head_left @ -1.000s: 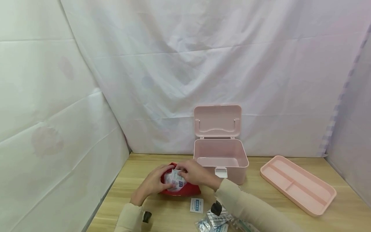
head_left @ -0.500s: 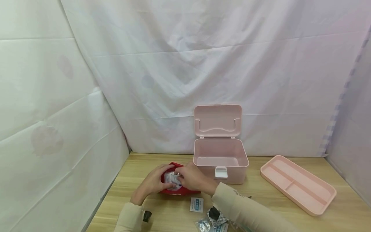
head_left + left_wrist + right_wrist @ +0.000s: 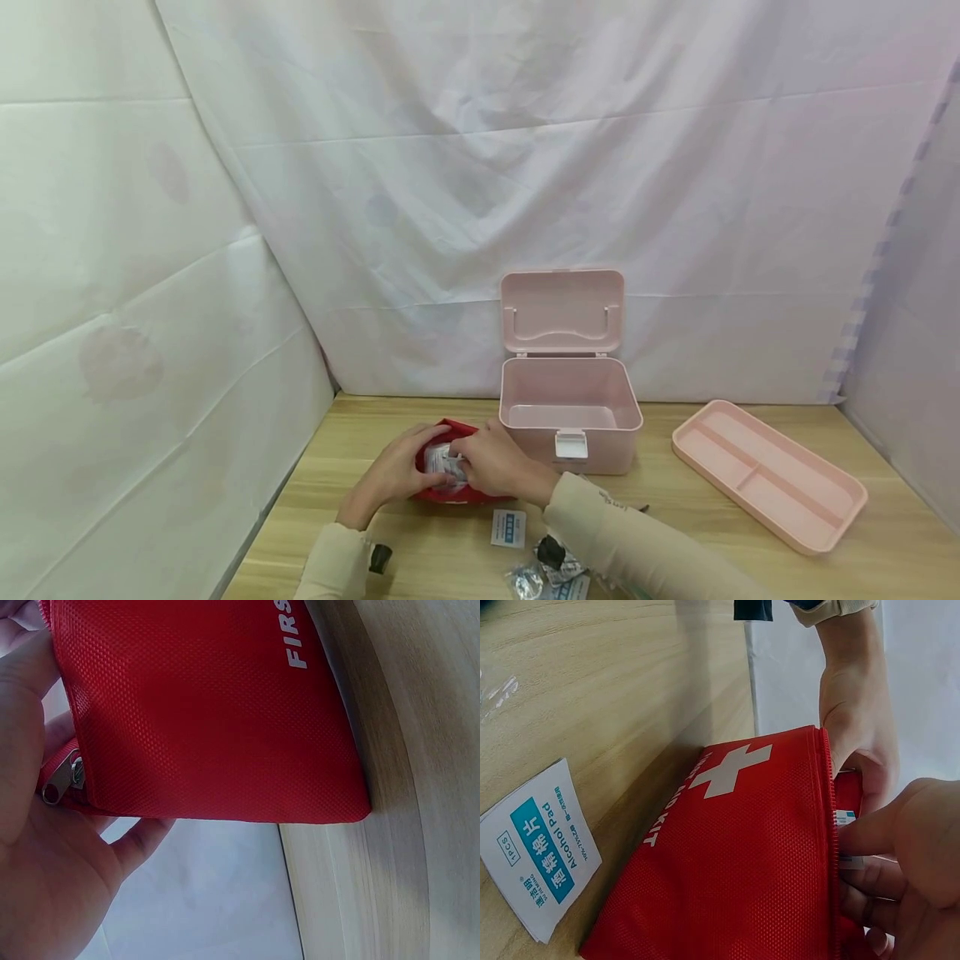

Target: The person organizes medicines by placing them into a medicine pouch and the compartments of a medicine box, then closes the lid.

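Observation:
A red first aid pouch with a white cross stands on the table with its zip mouth spread. My left hand grips the pouch at one end of the mouth, thumb on one side and fingers on the other; the zip pull shows beside its palm. My right hand has its fingers down in the mouth, with a white printed packet pinched between thumb and fingers. Other clear-wrapped white contents show inside the pouch. The fingertips of the right hand are partly hidden in it.
An alcohol pad packet lies in front of the pouch. Nearer me are a clear plastic packet and foil packs, partly under my right sleeve. A pink box with raised lid stands behind; a pink divided tray lies right.
My right hand has lowered the white packet from above the mouth down into the pouch, and its forearm has shifted slightly left. The left hand has kept its grip on the pouch.

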A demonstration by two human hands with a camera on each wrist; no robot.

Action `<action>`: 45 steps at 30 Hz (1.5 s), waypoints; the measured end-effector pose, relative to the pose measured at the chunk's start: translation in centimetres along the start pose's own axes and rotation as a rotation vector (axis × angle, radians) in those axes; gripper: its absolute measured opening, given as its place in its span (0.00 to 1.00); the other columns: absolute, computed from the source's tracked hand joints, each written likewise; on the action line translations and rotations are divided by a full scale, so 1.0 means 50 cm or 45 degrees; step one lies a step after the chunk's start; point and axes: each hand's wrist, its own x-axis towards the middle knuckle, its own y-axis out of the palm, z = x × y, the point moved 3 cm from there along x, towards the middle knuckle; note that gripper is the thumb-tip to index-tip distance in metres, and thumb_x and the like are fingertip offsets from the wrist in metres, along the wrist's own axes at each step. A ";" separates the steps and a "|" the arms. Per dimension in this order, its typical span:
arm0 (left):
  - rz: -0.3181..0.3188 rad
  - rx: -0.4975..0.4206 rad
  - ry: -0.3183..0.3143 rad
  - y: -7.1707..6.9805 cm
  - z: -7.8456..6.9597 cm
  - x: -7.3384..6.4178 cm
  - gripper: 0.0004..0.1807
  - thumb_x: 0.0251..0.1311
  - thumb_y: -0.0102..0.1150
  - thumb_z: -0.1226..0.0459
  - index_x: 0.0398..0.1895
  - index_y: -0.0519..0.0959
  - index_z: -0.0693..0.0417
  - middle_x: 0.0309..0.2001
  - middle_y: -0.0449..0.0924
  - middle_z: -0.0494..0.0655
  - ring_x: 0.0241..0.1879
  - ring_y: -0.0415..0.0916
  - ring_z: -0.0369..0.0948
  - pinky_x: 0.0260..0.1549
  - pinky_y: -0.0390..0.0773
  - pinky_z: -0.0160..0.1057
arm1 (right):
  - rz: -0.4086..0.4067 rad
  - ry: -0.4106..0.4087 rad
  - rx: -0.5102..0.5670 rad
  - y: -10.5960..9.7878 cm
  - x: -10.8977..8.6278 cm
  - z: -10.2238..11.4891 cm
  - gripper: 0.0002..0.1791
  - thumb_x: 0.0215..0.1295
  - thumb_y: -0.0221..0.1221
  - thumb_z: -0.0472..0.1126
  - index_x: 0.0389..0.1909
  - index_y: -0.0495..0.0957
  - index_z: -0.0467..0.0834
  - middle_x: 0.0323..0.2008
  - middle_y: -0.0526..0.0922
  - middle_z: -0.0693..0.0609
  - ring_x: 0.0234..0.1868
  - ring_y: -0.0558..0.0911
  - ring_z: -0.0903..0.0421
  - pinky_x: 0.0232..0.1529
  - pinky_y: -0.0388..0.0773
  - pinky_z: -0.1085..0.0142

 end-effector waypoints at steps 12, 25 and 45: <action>0.001 0.001 -0.009 -0.001 0.000 -0.001 0.39 0.49 0.76 0.56 0.67 0.73 0.48 0.60 0.76 0.47 0.58 0.74 0.47 0.58 0.76 0.54 | -0.005 0.025 0.004 0.003 0.001 0.000 0.09 0.62 0.62 0.41 0.42 0.85 0.54 0.33 0.88 0.59 0.35 0.83 0.58 0.38 0.65 0.65; -0.010 0.011 0.008 0.000 -0.003 -0.003 0.38 0.50 0.76 0.54 0.66 0.73 0.48 0.60 0.76 0.48 0.59 0.74 0.48 0.58 0.76 0.55 | 0.115 -0.018 -0.155 0.009 -0.001 0.014 0.07 0.60 0.65 0.46 0.37 0.88 0.60 0.31 0.88 0.63 0.34 0.82 0.63 0.40 0.62 0.61; -0.052 0.030 0.075 0.000 -0.005 -0.006 0.38 0.49 0.76 0.53 0.65 0.74 0.50 0.58 0.77 0.47 0.57 0.76 0.47 0.56 0.78 0.54 | 0.082 -0.051 0.091 -0.018 -0.011 0.002 0.09 0.62 0.64 0.44 0.41 0.87 0.50 0.39 0.86 0.55 0.42 0.82 0.60 0.48 0.74 0.63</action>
